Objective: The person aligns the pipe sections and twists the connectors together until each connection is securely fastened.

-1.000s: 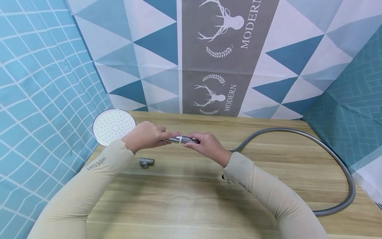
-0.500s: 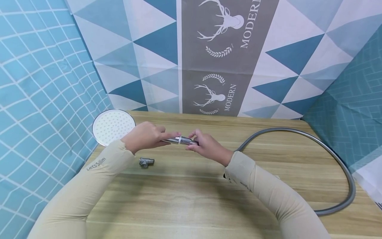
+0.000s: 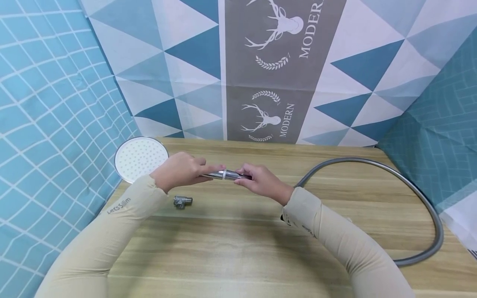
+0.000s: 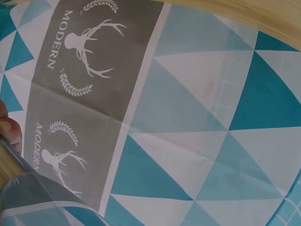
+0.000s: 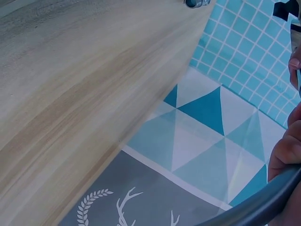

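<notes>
Gripping shower handle (image 3: pixel 214 175) and metal hose end (image 3: pixel 232 175), left fingers (image 3: pixel 213 169) and right fingers (image 3: pixel 249 168) respectively.

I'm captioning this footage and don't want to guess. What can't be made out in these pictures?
Shower head handle: head view, mostly behind the left hand.
Held end of the hose: head view, covered by the right hand.
Hose's other end: head view; the hose runs out of sight behind the right sleeve.
Small metal fitting: head view, too small for fine detail; right wrist view, cut off by the top edge.
</notes>
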The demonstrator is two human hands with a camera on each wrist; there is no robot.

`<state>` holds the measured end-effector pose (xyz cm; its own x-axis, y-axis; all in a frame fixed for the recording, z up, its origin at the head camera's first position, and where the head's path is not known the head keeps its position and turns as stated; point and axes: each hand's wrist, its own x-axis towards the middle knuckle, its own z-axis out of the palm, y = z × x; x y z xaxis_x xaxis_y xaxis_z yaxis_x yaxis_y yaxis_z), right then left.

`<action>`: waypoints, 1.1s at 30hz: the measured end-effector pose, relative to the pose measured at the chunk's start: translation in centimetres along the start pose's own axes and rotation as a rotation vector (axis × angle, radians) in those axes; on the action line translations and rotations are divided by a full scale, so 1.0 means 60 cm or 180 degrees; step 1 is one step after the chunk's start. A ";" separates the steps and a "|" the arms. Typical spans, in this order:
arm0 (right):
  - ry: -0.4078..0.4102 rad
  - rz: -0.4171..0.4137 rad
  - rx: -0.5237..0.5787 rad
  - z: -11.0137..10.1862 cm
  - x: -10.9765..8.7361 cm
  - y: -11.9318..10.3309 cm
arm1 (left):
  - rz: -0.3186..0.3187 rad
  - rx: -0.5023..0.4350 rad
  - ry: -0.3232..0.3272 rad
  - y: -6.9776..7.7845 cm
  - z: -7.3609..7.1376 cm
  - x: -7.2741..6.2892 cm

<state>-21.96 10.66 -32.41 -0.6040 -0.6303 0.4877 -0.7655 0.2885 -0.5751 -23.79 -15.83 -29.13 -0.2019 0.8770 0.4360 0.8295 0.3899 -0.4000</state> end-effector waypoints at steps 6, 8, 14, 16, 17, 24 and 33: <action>0.0062 -0.0034 0.0043 -0.001 0.000 -0.003 | 0.0007 -0.0013 -0.0003 0.000 0.001 0.000; 0.0073 -0.0009 0.0076 -0.002 0.000 -0.005 | -0.0004 -0.0010 -0.0033 0.000 -0.001 0.001; 0.0043 0.0057 0.0020 -0.003 0.001 -0.003 | 0.0018 0.0018 -0.0058 0.000 -0.004 0.001; 0.0040 0.0089 0.0009 -0.004 0.003 -0.003 | 0.0025 0.0009 -0.0034 -0.001 -0.004 0.002; 0.0049 0.0100 0.0009 -0.004 0.004 -0.003 | 0.0027 0.0002 -0.0027 -0.001 -0.004 0.002; 0.0026 0.0156 0.0075 -0.009 0.003 -0.007 | 0.0057 -0.0022 0.0022 0.000 -0.002 0.005; -0.0148 0.0450 0.0232 -0.013 0.004 -0.007 | -0.0024 -0.0089 -0.0070 0.004 0.004 0.004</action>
<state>-21.95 10.95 -31.50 -0.6924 -0.6203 0.3686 -0.6545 0.3248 -0.6828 -23.79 -15.49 -29.34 -0.2192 0.8801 0.4211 0.8420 0.3887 -0.3740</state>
